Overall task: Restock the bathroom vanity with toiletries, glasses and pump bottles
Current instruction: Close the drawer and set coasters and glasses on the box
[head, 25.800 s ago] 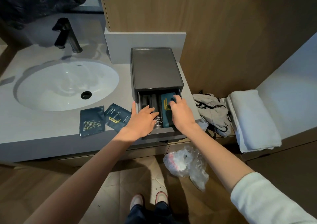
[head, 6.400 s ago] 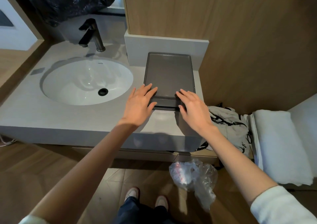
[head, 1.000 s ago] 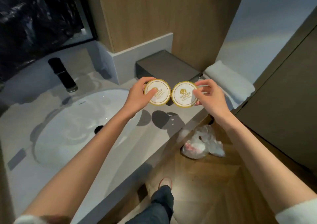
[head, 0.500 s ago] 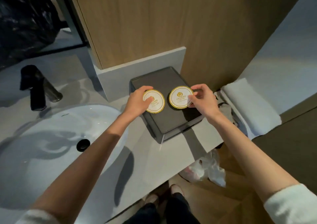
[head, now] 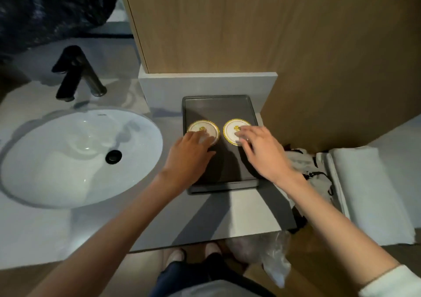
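Two round white coasters with gold scalloped rims lie side by side on the flat top of the dark grey drawer box (head: 219,105) at the back right of the vanity. My left hand (head: 190,151) rests its fingertips on the near edge of the left coaster (head: 201,127). My right hand (head: 262,148) touches the right coaster (head: 232,128) with straight fingers. The box's drawer is closed.
A white oval basin (head: 68,160) and a black faucet (head: 75,73) fill the left of the grey counter (head: 239,212). A folded white towel (head: 369,189) and a printed white bag (head: 305,167) lie on the right. A clear plastic bag (head: 273,258) sits on the floor.
Both coasters went from being held up in my hands to lying flat on the box top. My fingers have straightened onto them. The view has swung to face the box squarely.
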{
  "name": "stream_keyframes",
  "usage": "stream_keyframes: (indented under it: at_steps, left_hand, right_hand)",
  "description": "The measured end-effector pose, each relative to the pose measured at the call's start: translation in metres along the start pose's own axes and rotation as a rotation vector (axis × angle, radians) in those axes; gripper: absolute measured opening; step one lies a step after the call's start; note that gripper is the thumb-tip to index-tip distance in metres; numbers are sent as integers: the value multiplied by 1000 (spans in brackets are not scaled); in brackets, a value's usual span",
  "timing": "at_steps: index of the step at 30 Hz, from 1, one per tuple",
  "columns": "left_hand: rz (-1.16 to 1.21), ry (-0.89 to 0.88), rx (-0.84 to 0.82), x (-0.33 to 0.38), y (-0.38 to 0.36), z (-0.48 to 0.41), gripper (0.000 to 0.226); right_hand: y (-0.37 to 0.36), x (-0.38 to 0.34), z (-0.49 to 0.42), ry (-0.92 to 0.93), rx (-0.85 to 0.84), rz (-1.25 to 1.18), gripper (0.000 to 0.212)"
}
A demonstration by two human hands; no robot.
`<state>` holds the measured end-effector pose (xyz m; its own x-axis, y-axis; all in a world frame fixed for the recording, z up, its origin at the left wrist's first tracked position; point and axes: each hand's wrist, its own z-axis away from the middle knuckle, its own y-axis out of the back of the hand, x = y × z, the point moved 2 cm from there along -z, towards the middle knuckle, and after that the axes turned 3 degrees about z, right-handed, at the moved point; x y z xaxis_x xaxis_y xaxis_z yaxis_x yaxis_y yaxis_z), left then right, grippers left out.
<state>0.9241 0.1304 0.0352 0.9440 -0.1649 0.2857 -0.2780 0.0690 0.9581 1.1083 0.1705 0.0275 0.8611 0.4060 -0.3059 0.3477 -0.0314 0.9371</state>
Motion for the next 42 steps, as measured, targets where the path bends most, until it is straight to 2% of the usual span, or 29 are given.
stream_keyframes:
  at_steps: [3,6,20,28,31,34,36,39,42]
  left_hand:
    - [-92,26,-88,6,-11,8,54]
    - [-127,56,-129,7,-16,1,58]
    - [6,70,-210,-15,-4,-48,57]
    - [74,70,-195,-22,-5,-52,57]
    - [117,64,-151,-24,-6,-49,60]
    - [199,98,-30,-24,-5,-38,62]
    - [288,174,47,-23,-7,-26,63]
    - [450,319,86,-22,-21,-8,67]
    - [581,366,110,-23,-35,0,68]
  right_hand:
    - [-11,4,7,87,-112,63,34]
    - [-14,7,2,87,-144,85,41]
    - [-16,10,-41,86,-85,101,41]
    - [-19,12,-46,57,-77,99,42]
    - [-17,13,-44,45,-81,32,44]
    - [-11,16,-36,52,-10,-28,47]
    - [-11,23,-28,-29,-25,-118,51]
    - [-20,33,-12,-200,-143,-245,55]
    - [-28,31,-1,-289,-157,-474,56]
